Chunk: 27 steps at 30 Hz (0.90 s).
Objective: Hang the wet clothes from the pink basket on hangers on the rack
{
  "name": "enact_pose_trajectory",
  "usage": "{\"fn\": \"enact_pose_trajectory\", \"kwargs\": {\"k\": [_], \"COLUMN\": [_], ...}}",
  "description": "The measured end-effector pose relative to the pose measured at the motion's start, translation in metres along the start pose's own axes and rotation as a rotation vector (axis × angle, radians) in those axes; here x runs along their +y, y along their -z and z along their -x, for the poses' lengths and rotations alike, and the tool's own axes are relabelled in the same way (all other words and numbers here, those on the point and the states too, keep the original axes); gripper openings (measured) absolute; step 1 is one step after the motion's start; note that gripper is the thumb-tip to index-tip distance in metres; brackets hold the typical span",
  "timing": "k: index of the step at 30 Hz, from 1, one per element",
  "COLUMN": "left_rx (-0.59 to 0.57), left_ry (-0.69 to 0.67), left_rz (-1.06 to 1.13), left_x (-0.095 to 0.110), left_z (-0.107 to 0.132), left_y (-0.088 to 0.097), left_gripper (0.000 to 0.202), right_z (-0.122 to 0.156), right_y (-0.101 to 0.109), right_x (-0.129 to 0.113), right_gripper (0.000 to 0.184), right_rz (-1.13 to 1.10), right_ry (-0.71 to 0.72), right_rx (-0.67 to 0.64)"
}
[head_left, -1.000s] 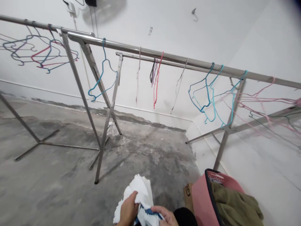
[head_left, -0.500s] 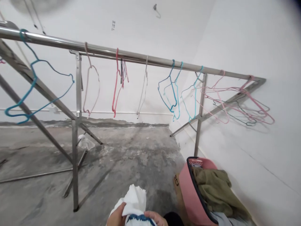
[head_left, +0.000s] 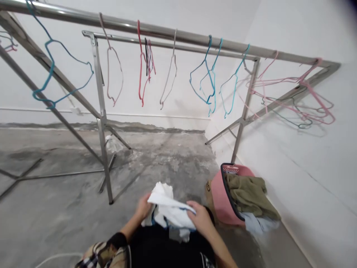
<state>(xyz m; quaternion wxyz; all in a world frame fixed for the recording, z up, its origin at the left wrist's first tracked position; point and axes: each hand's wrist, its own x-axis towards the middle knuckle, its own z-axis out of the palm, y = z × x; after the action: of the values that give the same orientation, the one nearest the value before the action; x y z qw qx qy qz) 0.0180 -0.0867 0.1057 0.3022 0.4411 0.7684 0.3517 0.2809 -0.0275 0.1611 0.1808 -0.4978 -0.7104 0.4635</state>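
The left hand (head_left: 144,206) grips the near-left end of a white cloth (head_left: 173,210), its fingertips partly tucked behind the folds, so I can't make out each finger. The right hand (head_left: 202,219) pinches the cloth's right edge between thumb and fingers. The cloth is bunched up between the two hands, just above the person's black clothing (head_left: 164,247). It's a bright, plain white, loosely crumpled; one broad fold slants across the front from hand to hand, and behind it a ragged-looking edge sticks up in a soft peak. A thin dark-blue line runs along the fold by the right fingers, and more blue peeps out in patches underneath. Below, a paler, greyish bit droops.

A plaid sleeve (head_left: 102,255) covers part of the left arm. Off beyond the right hand stands a pink basket (head_left: 223,203) with a dark rim, an olive cloth (head_left: 248,195) heaped in it and a pale grey cloth (head_left: 259,223) hanging over its side. Farther out, a metal rack (head_left: 164,31) stretches across, with a red hanger (head_left: 140,70) and a blue hanger (head_left: 51,69) on its rail.
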Motion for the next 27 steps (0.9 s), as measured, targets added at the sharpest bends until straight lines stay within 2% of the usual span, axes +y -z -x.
{"fn": "enact_pose_trajectory", "kwargs": {"k": [2, 4, 8, 10, 12, 14, 16, 19, 22, 24, 27], "left_rx": [0.002, -0.018, -0.095, -0.146, -0.215, -0.28, -0.322, -0.398, -0.501, -0.417, -0.172], "left_ry": [-0.012, -0.04, -0.073, -0.107, -0.081, -0.03, 0.023, 0.111, 0.131, 0.038, -0.159], "left_rz": [0.092, 0.178, 0.339, 0.55, 0.667, 0.708, 0.705, 0.65, 0.515, 0.347, 0.151], "left_x": [0.017, 0.032, 0.071, 0.094, 0.115, 0.127, 0.128, 0.112, 0.089, 0.075, 0.061], "left_z": [-0.003, -0.005, 0.001, 0.01, 0.021, 0.032, 0.04, 0.041, 0.033, 0.026, 0.022], "left_y": [0.02, 0.04, 0.08, 0.1, 0.119, 0.135, 0.145, 0.148, 0.137, 0.122, 0.093], "left_gripper": [0.036, 0.037, 0.044, 0.044, 0.042, 0.04, 0.039, 0.041, 0.043, 0.04, 0.038], "right_z": [-0.001, -0.001, -0.004, -0.004, -0.003, -0.001, 0.003, 0.009, 0.012, 0.011, 0.007], "right_y": [0.017, 0.032, 0.057, 0.065, 0.072, 0.076, 0.077, 0.072, 0.059, 0.047, 0.028], "right_x": [-0.008, -0.019, -0.044, -0.059, -0.075, -0.092, -0.107, -0.125, -0.138, -0.143, -0.146], "right_gripper": [0.033, 0.033, 0.032, 0.031, 0.028, 0.025, 0.023, 0.023, 0.023, 0.023, 0.022], "right_rz": [0.116, 0.122, -0.099, -0.229, -0.342, -0.44, -0.534, -0.677, -0.791, -0.83, -0.833], "right_ry": [0.05, 0.094, 0.209, 0.268, 0.316, 0.342, 0.333, 0.263, 0.18, 0.142, 0.111], "right_rx": [0.028, 0.113, 0.251, 0.297, 0.322, 0.319, 0.276, 0.158, 0.03, -0.048, -0.135]}}
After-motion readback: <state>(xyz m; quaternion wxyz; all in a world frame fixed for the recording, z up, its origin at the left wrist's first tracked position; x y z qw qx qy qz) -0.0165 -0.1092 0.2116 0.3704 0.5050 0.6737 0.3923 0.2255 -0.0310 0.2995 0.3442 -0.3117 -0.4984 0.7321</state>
